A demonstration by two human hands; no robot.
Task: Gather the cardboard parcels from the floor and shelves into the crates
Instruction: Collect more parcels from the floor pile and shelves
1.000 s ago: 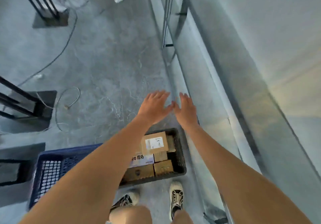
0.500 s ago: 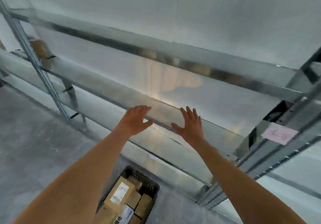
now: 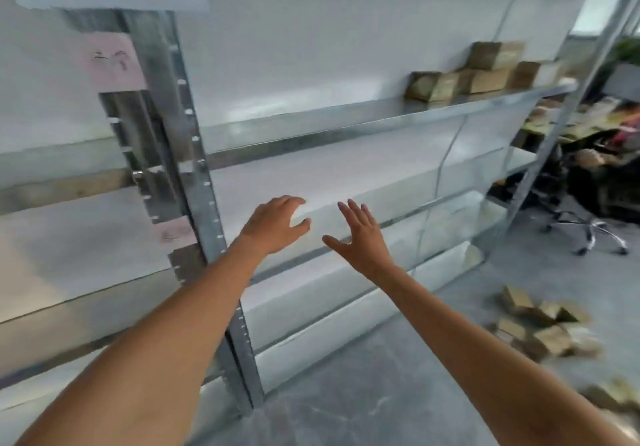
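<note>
View has been swung up from the crate, now out of frame, to the shelving (image 3: 346, 123). Left hand (image 3: 273, 226) and right hand (image 3: 362, 238) are held open, empty. Parcels remain on the shelf (image 3: 485, 71) and on the floor (image 3: 543, 324); next pickup judged pending.

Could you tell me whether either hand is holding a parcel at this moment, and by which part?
Nothing is held: the left hand and right hand are both empty in front of the shelves.
</note>
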